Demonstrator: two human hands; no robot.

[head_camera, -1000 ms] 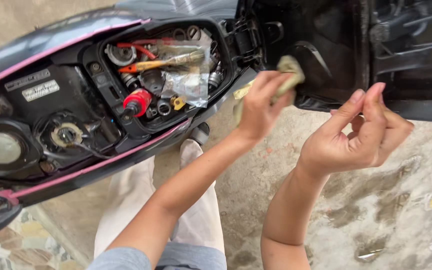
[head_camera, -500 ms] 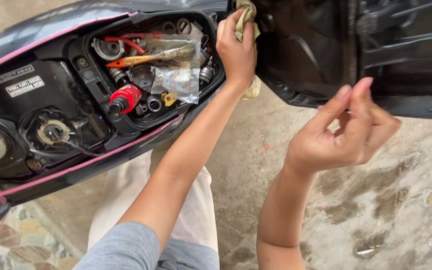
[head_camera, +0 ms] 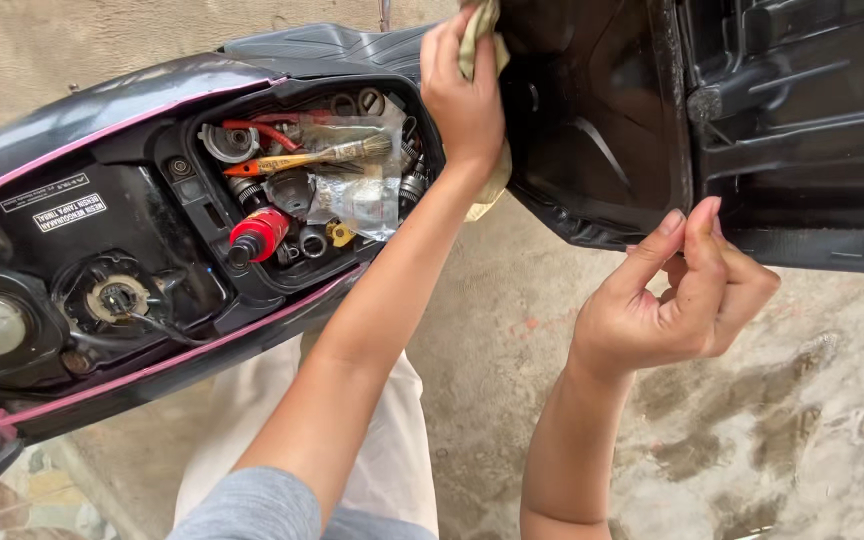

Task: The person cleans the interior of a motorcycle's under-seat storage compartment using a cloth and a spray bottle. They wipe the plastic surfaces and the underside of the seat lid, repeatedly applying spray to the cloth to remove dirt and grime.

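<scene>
A dark scooter with pink trim (head_camera: 152, 110) stands with its seat (head_camera: 592, 120) tipped up, black underside toward me. My left hand (head_camera: 462, 95) is shut on a yellowish cloth (head_camera: 480, 22) and presses it near the seat hinge at the top of the open storage box (head_camera: 392, 255). The cloth's tail hangs below my wrist. My right hand (head_camera: 672, 300) is loosely curled, with thumb and fingertips at the seat's lower edge, and holds nothing I can see.
The storage box holds a brush with an orange handle (head_camera: 322, 155), a red-capped part (head_camera: 260, 232), a clear plastic bag (head_camera: 362, 195) and several metal fittings. A fuel filler (head_camera: 117, 297) sits left of it. Stained concrete floor (head_camera: 752, 440) lies beneath.
My left hand carried the cloth up from the seat's lower front edge to the hinge area. My right hand rose slightly toward the seat's edge.
</scene>
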